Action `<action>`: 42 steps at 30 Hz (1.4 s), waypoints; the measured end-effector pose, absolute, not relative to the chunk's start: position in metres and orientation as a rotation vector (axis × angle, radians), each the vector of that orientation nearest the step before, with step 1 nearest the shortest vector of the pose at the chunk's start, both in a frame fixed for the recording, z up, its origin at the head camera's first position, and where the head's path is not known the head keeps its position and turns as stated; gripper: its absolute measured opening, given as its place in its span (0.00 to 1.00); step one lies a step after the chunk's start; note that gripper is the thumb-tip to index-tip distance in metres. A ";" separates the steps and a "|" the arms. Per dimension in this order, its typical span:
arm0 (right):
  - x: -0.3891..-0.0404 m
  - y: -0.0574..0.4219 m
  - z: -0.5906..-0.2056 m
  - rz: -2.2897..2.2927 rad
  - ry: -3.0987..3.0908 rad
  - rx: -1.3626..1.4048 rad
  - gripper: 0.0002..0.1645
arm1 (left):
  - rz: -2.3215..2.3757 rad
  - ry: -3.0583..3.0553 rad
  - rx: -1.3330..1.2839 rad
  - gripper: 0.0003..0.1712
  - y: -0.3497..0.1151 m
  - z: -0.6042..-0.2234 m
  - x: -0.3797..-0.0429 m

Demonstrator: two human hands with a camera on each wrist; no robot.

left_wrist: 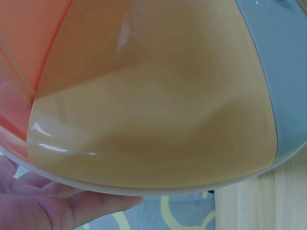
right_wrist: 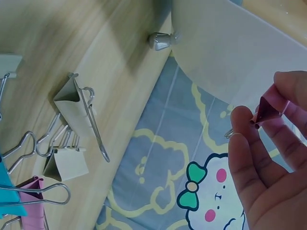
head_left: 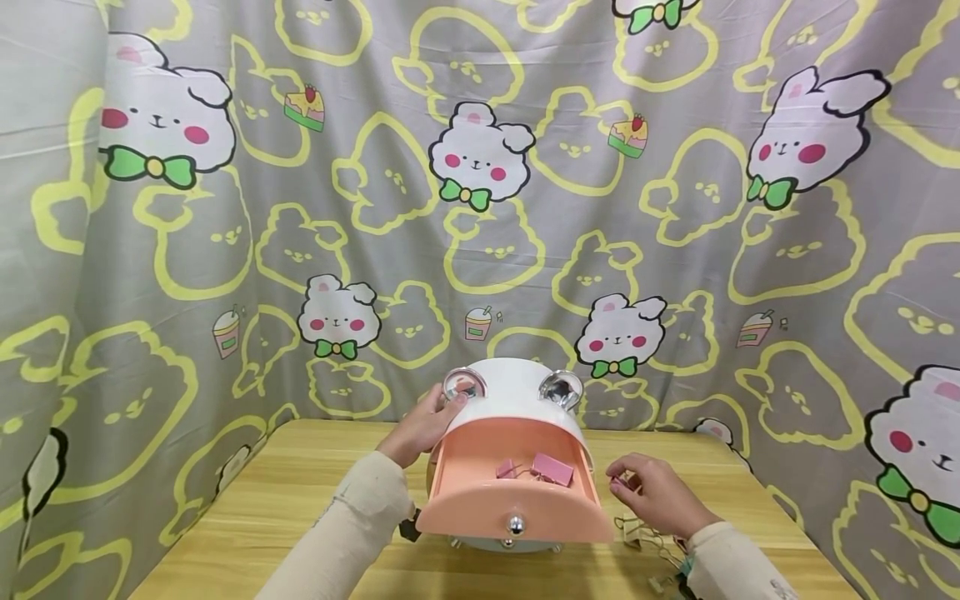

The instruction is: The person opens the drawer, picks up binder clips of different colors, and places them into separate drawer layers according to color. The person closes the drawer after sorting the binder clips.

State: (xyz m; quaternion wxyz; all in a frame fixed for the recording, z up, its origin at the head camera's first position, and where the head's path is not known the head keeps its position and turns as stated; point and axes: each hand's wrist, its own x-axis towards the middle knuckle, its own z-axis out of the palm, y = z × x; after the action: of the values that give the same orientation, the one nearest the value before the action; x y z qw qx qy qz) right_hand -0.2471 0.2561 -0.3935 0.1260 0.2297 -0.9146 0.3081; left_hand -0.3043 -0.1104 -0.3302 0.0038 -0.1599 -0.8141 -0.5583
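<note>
A frog-shaped desk drawer box with a white top and round silver eyes stands on the table. Its peach drawer is pulled out, and pink binder clips lie inside. My left hand rests against the box's left side by one eye; in the left wrist view its fingers lie straight along the rim. To the right of the drawer, my right hand pinches another pink binder clip between thumb and fingertips, raised above the table in the right wrist view.
Beside the box on the right, several more binder clips lie on the wooden table: white ones, a blue one and a pink one. A patterned curtain hangs behind and at both sides.
</note>
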 end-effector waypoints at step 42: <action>-0.240 0.250 -0.371 0.807 -2.592 0.745 0.05 | -1.737 -2.540 -0.506 0.25 -0.111 -0.329 -0.302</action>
State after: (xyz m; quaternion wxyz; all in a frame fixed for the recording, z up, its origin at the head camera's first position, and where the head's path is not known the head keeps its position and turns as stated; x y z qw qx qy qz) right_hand -0.2399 0.2496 -0.3706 0.1626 0.2611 -0.9085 0.2830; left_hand -0.3021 -0.1115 -0.3292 0.0117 -0.1622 -0.8144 -0.5570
